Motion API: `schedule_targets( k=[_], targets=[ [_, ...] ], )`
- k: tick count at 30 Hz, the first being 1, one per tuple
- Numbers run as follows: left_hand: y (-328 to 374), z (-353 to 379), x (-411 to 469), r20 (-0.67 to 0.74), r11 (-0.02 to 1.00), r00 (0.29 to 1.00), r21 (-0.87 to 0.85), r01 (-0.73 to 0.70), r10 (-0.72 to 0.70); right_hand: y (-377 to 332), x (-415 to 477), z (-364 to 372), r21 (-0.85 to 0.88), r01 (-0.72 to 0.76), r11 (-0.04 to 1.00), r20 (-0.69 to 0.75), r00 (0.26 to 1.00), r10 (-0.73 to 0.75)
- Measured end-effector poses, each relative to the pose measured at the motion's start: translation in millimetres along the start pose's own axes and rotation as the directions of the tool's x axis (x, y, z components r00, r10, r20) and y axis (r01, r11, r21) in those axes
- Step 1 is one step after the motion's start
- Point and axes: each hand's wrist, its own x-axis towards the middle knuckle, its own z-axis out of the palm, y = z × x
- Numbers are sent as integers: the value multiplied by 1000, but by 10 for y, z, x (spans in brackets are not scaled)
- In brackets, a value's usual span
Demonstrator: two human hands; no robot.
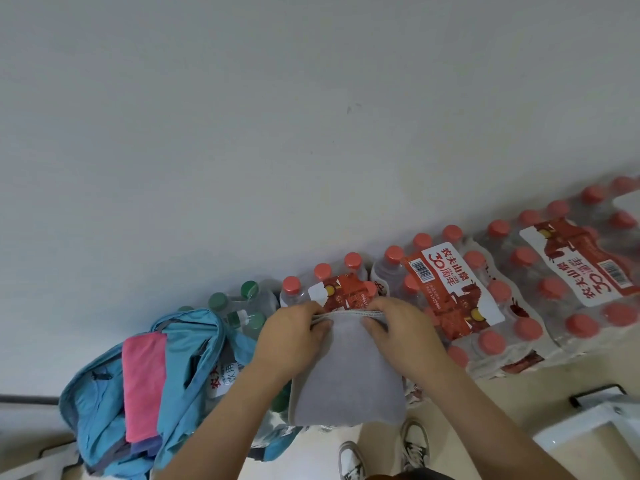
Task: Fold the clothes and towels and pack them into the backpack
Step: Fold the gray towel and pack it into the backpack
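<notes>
A folded grey towel [346, 379] lies on top of packs of bottled water in front of me. My left hand [294, 336] pinches its far edge at the left, and my right hand [403, 332] pinches the same edge at the right. To the left lies an open blue backpack [180, 372], slumped against the bottles. A folded pink towel [143, 379] sits inside its opening, with a darker blue-purple cloth [147, 446] showing below it.
Shrink-wrapped packs of red-capped water bottles [460, 289] run along the white wall [311, 116] to the right. Green-capped bottles [242, 303] stand behind the backpack. My shoes [381, 452] are on the beige floor; a white frame [588, 431] is at lower right.
</notes>
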Motion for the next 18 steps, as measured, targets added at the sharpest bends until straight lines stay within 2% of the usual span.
schedule_targets(
  k=[6, 12, 18],
  targets=[
    [-2, 61, -27, -71, 998, 996, -27, 56, -58, -1, -4, 90, -117, 39, 992, -20, 999, -41],
    [-19, 116, -60, -140, 993, 985, -72, 92, -101, 52, 42, 44, -91, -20, 996, 32, 999, 23],
    [-92, 66, -48, -43, 980, 981, -74, 186, -189, 86, 64, -31, -135, -118, 984, 105, 986, 132]
  ],
)
